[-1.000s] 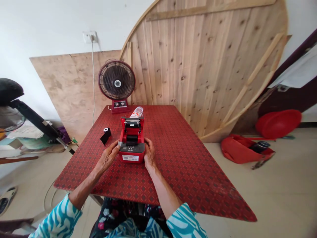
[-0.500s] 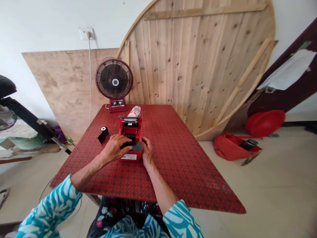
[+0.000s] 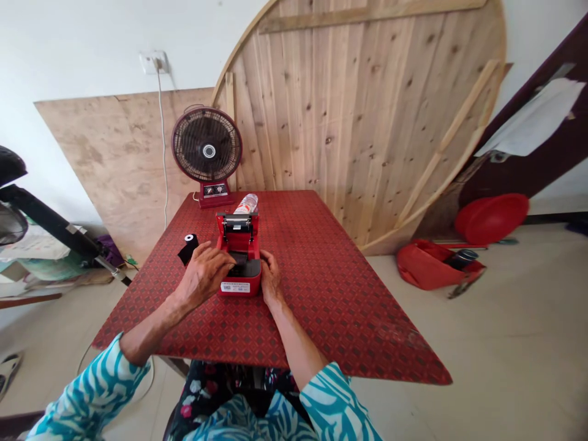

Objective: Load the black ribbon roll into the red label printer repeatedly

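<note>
The loosely cupped, open right hand (image 3: 271, 278) seemingly braces the open-lidded red label printer (image 3: 255, 286) on the table (image 3: 331, 294), steadying it beneath the half-curled left hand (image 3: 204, 272), whose fingertip hold is unclear

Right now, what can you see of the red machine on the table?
The red machine sits on the patterned table with its lid up. Its shiny body looks like plastic, with a dark panel on top and a white label in front. Something black lies inside. The left hand has its fingers at the opening; the right hand rests against the side.
</note>
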`<state>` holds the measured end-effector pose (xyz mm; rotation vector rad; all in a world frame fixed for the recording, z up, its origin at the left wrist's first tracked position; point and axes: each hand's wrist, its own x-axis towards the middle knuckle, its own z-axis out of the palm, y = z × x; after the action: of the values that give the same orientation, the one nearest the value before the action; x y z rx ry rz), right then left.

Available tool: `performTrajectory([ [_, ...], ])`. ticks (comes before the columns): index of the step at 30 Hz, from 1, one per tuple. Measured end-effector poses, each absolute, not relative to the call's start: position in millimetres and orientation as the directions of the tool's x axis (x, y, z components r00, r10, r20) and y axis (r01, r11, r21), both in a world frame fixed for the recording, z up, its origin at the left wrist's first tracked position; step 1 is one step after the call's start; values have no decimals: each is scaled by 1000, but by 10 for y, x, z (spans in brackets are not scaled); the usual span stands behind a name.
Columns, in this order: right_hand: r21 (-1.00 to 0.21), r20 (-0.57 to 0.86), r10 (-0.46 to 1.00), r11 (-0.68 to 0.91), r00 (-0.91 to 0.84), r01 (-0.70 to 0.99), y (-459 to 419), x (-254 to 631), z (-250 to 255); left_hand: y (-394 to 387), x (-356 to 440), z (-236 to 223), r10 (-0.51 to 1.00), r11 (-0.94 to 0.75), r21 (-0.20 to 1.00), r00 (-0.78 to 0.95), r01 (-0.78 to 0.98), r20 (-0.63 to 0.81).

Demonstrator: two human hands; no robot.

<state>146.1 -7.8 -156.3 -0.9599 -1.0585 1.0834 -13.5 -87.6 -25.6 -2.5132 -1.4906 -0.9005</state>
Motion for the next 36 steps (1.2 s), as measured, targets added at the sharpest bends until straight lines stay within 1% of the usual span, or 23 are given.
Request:
performTrajectory([
  [5, -956, 195, 970, 221, 146, -193, -55, 1462, -1577, -1132, -124, -422, 740, -560, 167, 399, 812, 541],
  [11, -957, 189, 972, 213, 136, -197, -62, 1486, -1583, -1167, -106, -575, 727, -554, 132, 401, 822, 557],
  [17, -962, 148, 976, 179, 160, -206, -76, 1484, -1483, -1175, -73, -629, 651, -575, 91, 388, 813, 653],
  [20, -954, 210, 962, 241, 174, -181, 42, 1494, -1261, -1172, -56, -661, 628, -579, 99, 365, 809, 687],
  [24, -924, 341, 932, 356, 122, -138, 307, 1490, -875, -1152, -41, -699, 597, -594, 95, 358, 799, 718],
  [27, -921, 375, 924, 381, 77, -78, 483, 1460, -674, -1144, -32, -735, 573, -600, 88, 350, 796, 741],
  [31, -917, 398, 918, 398, 4, -23, 559, 1434, -577, -1175, -12, -758, 567, -590, 86, 336, 803, 752],
  [36, -873, 487, 874, 486, 12, 30, 279, 1519, -677, -1216, 16, -731, 571, -584, 93, 327, 806, 753],
])
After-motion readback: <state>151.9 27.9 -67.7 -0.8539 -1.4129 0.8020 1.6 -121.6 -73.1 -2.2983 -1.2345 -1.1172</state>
